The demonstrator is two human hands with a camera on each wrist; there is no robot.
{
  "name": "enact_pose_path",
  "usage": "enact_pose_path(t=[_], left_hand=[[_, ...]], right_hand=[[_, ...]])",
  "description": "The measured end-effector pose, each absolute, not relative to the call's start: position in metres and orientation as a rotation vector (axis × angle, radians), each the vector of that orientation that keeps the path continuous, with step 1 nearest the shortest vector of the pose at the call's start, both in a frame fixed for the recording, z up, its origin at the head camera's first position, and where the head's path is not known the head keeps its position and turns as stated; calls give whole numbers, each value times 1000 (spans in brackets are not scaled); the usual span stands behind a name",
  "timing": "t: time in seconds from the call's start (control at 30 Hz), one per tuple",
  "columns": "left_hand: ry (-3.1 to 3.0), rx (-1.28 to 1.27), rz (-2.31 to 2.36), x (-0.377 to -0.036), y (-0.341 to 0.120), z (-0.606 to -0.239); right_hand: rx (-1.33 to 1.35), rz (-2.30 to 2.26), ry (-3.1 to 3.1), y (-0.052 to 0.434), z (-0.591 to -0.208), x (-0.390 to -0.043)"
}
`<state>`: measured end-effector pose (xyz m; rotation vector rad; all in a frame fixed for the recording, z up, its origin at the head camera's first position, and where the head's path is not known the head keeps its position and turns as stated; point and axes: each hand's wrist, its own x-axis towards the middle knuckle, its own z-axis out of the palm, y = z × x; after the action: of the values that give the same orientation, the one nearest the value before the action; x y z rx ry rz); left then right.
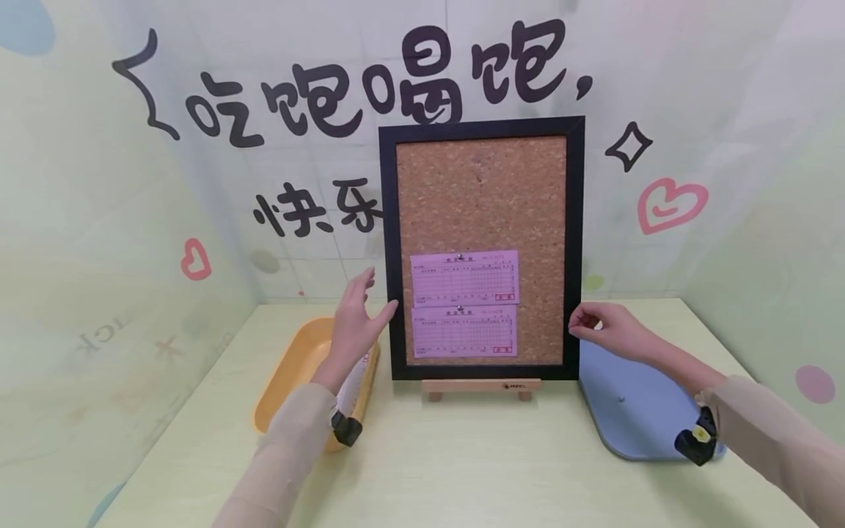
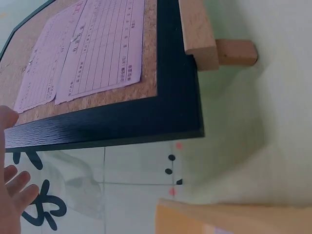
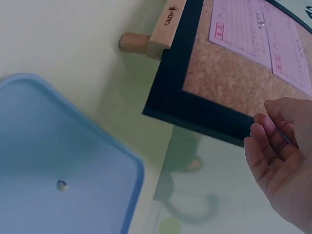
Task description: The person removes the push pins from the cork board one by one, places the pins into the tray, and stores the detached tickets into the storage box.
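A cork board in a black frame leans upright on a small wooden easel. Two pink receipt slips hang on its lower left, one above the other, each under a clear pin. At the frame's left edge my left hand has its fingers straight and spread, the thumb tip overlapping the frame. My right hand is by the frame's right edge, thumb and index fingertips close together and the other fingers curled. Whether something small sits between those fingertips, I cannot tell.
A yellow tray holding paper slips stands at the left, partly behind my left forearm. On the right lies a blue tray with one small pin on it. A lettered wall rises behind the board.
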<state>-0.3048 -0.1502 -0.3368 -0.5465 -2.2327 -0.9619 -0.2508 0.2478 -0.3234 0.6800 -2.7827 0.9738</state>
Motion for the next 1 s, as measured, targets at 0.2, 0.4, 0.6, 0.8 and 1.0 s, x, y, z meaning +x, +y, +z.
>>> enact_pose_path(t=[0.2,0.4,0.6,0.8,1.0], left_hand=[[-2212,-628,-767,-317,-146,-333],[-2231,-645,-738,-324,-141,-331],[-2253,-635,-778,-327,-134,-333],[-2286,-595,-799,-329,-127,-336],[-2280,-582,-801,-330,-126,-339]], right_hand=[[688,989,-2794,231,-312,-256],[704,1011,-2807,217,-306,-265],[751,1026,-2771,204,-299,-275],[783,1046,-2751,190,-286,-281],[825,1070,-2741,175,-276,-289]])
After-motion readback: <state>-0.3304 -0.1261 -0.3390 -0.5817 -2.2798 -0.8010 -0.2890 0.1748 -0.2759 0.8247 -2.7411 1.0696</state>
